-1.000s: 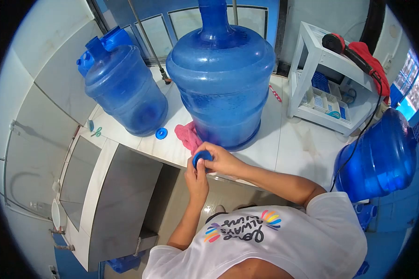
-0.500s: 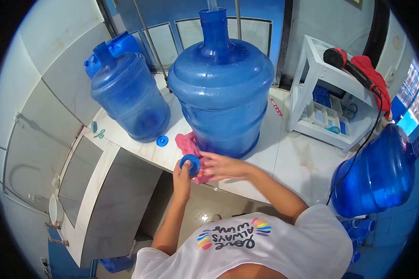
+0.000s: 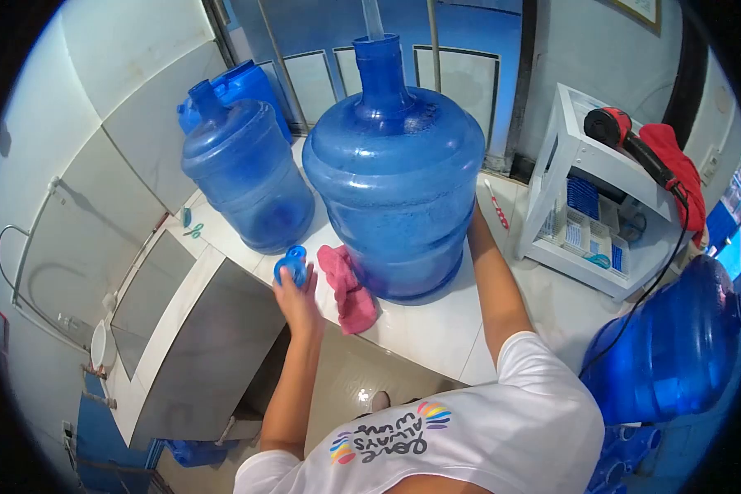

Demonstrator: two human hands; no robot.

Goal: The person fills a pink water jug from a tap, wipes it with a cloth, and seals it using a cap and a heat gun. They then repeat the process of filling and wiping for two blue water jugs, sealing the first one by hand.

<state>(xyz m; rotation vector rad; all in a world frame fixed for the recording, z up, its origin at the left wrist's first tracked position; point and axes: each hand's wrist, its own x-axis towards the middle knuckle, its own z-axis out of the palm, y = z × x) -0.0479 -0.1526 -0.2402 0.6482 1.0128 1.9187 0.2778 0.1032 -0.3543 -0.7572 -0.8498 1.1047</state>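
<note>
My left hand [image 3: 299, 303] pinches a blue bottle cap [image 3: 288, 272] above the counter's front edge. Just past it, a second blue cap [image 3: 298, 251] shows, partly covered by the first. A large blue water jug [image 3: 395, 189] stands upright, with a clear tube [image 3: 373, 18] at its neck. My right forearm [image 3: 496, 288] reaches along the jug's right side; the hand itself is hidden behind the jug. A crumpled pink cloth [image 3: 350, 292] lies between my left hand and the jug's base.
Another blue jug [image 3: 251, 177] stands to the left, a blue container [image 3: 251, 86] behind it. On the right are a white shelf [image 3: 564, 136] bearing a heat gun [image 3: 626, 140], a red-and-white toothbrush-like item [image 3: 496, 206], and a tilted blue jug [image 3: 667, 342].
My left hand has moved left with the cap, towards the second cap. My right hand has left the pink cloth and gone behind the large jug. The view has shifted slightly.
</note>
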